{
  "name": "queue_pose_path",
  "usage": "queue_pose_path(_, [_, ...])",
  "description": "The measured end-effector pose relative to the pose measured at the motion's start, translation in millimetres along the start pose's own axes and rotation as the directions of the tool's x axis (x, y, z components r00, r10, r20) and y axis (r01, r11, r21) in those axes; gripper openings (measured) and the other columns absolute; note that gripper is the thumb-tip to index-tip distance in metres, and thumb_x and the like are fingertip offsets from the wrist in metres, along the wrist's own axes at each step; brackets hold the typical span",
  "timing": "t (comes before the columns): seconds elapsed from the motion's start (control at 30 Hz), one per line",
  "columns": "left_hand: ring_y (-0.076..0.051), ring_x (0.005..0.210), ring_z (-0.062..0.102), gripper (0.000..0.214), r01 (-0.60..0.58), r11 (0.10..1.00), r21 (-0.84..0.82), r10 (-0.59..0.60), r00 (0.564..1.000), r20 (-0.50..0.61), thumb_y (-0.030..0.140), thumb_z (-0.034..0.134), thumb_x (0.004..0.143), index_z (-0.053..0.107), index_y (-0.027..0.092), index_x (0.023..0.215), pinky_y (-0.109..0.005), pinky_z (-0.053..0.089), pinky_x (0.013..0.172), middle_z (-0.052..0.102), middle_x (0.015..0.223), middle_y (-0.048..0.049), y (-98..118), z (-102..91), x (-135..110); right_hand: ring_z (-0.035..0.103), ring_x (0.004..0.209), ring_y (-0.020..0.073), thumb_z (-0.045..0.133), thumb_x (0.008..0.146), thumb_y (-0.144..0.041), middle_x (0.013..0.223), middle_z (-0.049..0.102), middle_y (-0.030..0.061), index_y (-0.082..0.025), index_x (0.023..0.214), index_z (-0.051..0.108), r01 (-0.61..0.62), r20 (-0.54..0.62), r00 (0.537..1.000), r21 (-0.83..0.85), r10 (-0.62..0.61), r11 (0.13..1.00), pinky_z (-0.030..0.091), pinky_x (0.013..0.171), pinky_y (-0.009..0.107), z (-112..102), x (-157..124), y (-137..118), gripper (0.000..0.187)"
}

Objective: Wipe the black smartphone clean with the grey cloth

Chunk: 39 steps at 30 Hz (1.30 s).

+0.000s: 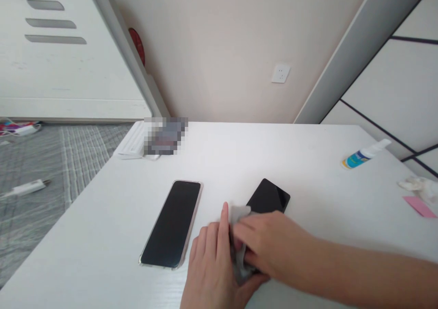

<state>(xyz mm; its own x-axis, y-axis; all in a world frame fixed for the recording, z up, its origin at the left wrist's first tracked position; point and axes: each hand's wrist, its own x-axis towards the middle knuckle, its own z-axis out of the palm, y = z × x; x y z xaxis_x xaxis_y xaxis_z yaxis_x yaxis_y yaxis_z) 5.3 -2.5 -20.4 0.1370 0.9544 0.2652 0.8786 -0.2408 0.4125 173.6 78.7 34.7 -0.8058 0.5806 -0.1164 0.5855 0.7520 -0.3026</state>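
Observation:
Two dark-screened phones lie on a white table [109, 217]. The left phone [173, 222] has a light rim and lies untouched. The right phone [269, 195] is black, and its near end is covered by my hands. My right hand [263, 245] presses a small grey-white cloth [238, 214] onto that phone, fingers curled over the cloth. My left hand [210, 268] rests beside it with fingers together and the forefinger pointing up the table, steadying the phone's left edge.
A small spray bottle [363, 154] with a blue label lies on its side at the right. A crumpled tissue [419, 185] and a pink slip [419, 206] sit at the far right edge. A white ribbed object [132, 142] stands at the table's back left. Grey floor lies to the left.

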Motion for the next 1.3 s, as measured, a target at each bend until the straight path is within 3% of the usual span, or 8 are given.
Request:
queue_pose_path(0.2, [-0.033, 0.100, 0.062, 0.139, 0.041, 0.999, -0.007, -0.041, 0.998, 0.044, 0.055, 0.091, 0.062, 0.000, 0.023, 0.163, -0.050, 0.057, 0.086, 0.063, 0.112, -0.0090, -0.1, -0.3, -0.8, 0.066, 0.082, 0.0218, 0.065, 0.094, -0.018, 0.096, 0.069, 0.0090, -0.016, 0.091, 0.061, -0.263, -0.170, 0.956, -0.123, 0.241, 0.957, 0.038, 0.062, 0.029, -24.7, 8.8, 41.8, 0.006])
queue_pose_path(0.4, [-0.032, 0.098, 0.062, 0.131, -0.001, 1.000, 0.008, 0.001, 1.000, 0.018, 0.063, 0.083, 0.070, 0.002, 0.019, 0.163, -0.047, 0.056, 0.087, 0.062, 0.113, -0.0111, -3.5, 2.6, -3.4, 0.068, 0.076, 0.0165, 0.069, 0.094, -0.030, 0.092, 0.073, -0.0018, -0.023, 0.103, 0.062, 0.030, -0.055, 0.998, -0.139, -0.038, 0.990, 0.038, 0.057, 0.029, 9.5, 3.7, -6.4, 0.013])
queue_pose_path(0.63, [-0.032, 0.096, 0.062, 0.138, 0.039, 0.999, -0.005, -0.039, 0.999, 0.022, 0.055, 0.090, 0.063, 0.000, 0.024, 0.163, -0.048, 0.056, 0.084, 0.063, 0.110, -0.0079, -0.5, -1.9, -1.4, 0.068, 0.070, 0.0231, 0.055, 0.098, -0.016, 0.080, 0.070, 0.0135, -0.013, 0.090, 0.062, -0.354, -0.175, 0.933, -0.286, 0.314, 0.891, 0.032, 0.054, 0.030, -18.0, 10.7, 34.8, 0.011])
queue_pose_path(0.83, [-0.032, 0.096, 0.062, 0.136, -0.014, 1.000, 0.010, 0.014, 1.000, 0.024, 0.037, 0.091, 0.063, 0.001, 0.018, 0.163, -0.051, 0.056, 0.086, 0.062, 0.108, -0.0095, -1.9, 0.2, -1.2, 0.066, 0.067, 0.0160, 0.069, 0.091, -0.030, 0.083, 0.073, -0.0021, -0.024, 0.097, 0.062, 0.024, -0.014, 1.000, -0.202, -0.028, 0.979, 0.030, 0.049, 0.031, 13.1, -1.2, -15.0, 0.011])
queue_pose_path(1.03, [-0.033, 0.099, 0.062, 0.133, 0.055, 0.998, -0.014, -0.054, 0.998, 0.033, 0.050, 0.090, 0.066, 0.002, 0.024, 0.163, -0.052, 0.057, 0.085, 0.062, 0.112, -0.0089, 2.3, -1.3, -0.1, 0.068, 0.062, 0.0255, 0.056, 0.101, -0.029, 0.072, 0.071, 0.0117, -0.015, 0.085, 0.066, -0.344, -0.092, 0.938, -0.329, 0.333, 0.879, 0.029, 0.051, 0.030, -29.3, 4.2, 47.8, 0.023])
queue_pose_path(1.1, [-0.032, 0.099, 0.062, 0.134, 0.064, 0.998, -0.025, -0.063, 0.997, 0.042, 0.049, 0.091, 0.064, 0.002, 0.025, 0.162, -0.052, 0.058, 0.085, 0.062, 0.113, -0.0087, 1.9, -1.7, 0.3, 0.068, 0.063, 0.0269, 0.052, 0.100, -0.021, 0.073, 0.071, 0.0146, -0.013, 0.088, 0.066, -0.380, -0.111, 0.924, -0.351, 0.365, 0.856, 0.030, 0.052, 0.031, -27.7, 2.8, 46.9, 0.020])
queue_pose_path(1.2, [-0.034, 0.101, 0.062, 0.137, 0.047, 0.999, -0.027, -0.046, 0.998, 0.043, 0.049, 0.092, 0.063, 0.001, 0.023, 0.163, -0.053, 0.058, 0.086, 0.062, 0.115, -0.0111, 0.3, -1.6, -1.0, 0.066, 0.066, 0.0238, 0.061, 0.094, -0.019, 0.078, 0.071, 0.0087, -0.017, 0.093, 0.065, -0.236, -0.043, 0.971, -0.309, 0.235, 0.921, 0.031, 0.050, 0.031, -7.2, -4.5, 11.8, 0.004])
queue_pose_path(1.3, [-0.034, 0.101, 0.062, 0.138, 0.035, 0.999, -0.009, -0.035, 0.999, 0.039, 0.042, 0.093, 0.062, 0.001, 0.020, 0.162, -0.053, 0.058, 0.085, 0.062, 0.115, -0.0127, -0.1, -1.0, -2.2, 0.065, 0.067, 0.0206, 0.072, 0.088, -0.029, 0.081, 0.072, 0.0024, -0.023, 0.093, 0.065, -0.067, 0.094, 0.992, -0.206, 0.088, 0.976, 0.030, 0.050, 0.030, -3.0, -10.1, -10.1, 0.011])
